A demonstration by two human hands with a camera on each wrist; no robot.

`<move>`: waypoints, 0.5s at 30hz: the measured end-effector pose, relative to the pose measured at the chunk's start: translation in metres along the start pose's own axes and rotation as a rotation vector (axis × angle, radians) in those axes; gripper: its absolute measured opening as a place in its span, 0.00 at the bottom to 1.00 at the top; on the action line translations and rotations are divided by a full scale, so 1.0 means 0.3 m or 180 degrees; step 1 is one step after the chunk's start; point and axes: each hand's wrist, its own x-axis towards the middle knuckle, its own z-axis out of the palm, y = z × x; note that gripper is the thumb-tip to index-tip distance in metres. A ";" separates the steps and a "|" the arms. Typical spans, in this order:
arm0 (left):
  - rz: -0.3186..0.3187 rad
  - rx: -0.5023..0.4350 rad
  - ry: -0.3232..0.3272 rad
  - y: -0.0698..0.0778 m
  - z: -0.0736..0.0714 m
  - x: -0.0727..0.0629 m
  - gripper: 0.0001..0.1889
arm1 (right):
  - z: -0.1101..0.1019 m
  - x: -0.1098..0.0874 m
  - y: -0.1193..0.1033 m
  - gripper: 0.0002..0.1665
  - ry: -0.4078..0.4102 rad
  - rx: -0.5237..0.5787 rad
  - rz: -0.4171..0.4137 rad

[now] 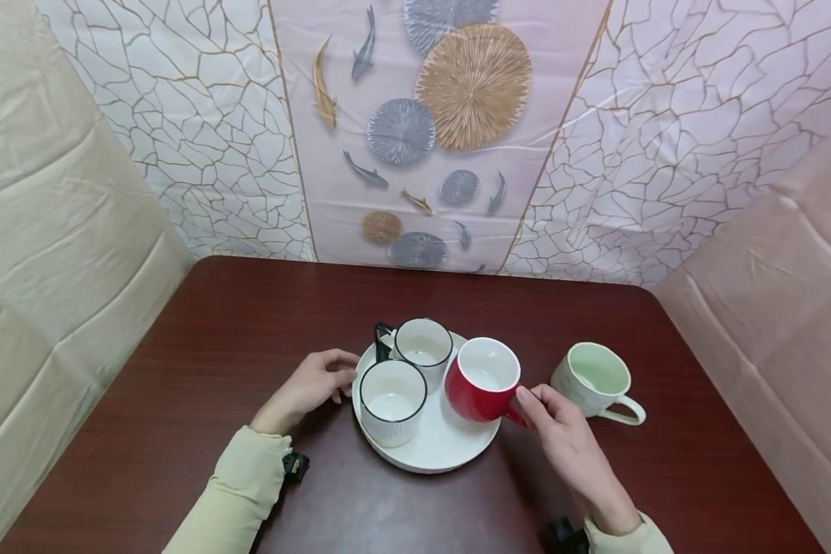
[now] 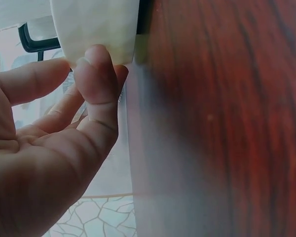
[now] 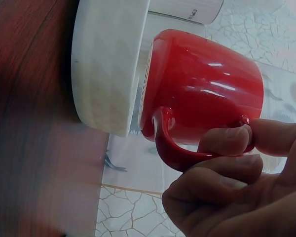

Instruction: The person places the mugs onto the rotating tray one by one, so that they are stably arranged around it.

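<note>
Nearest the wearer, the right hand pinched the handle of the red mug between thumb and fingers. The left hand was at the opposite side of the white round tray, its fingers loosely bent and touching the tray's outer wall without gripping it, probably to steady it.

On the tray, the front black-rimmed mug stood upright toward the left. The red mug was over the right part — in the right wrist view its base showed about level with the rim or just above, so it seemed held up rather than set down, though whether it was being placed or lifted off could not be told. Either way, the next move called for a firm pinch, a level mug and a path clear of its neighbours.

Beyond the right hand, the green mug stood off the tray on the dark wooden table, its handle pointing right and untouched. Farther back on the tray stood the rear black-rimmed mug — and behind everything hung the patterned cloth
</note>
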 end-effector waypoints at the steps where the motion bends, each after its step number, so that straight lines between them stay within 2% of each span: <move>1: 0.0007 -0.0006 0.0000 0.000 0.001 0.001 0.13 | 0.002 0.004 0.001 0.24 -0.0006 -0.0006 -0.0001; 8: 0.0020 0.0002 -0.0024 -0.001 0.009 0.009 0.15 | -0.002 0.034 0.019 0.24 -0.0021 -0.0246 -0.0068; 15: -0.0089 0.0109 -0.0037 -0.002 0.005 0.004 0.16 | 0.000 0.056 0.032 0.24 -0.0148 -0.0172 -0.0033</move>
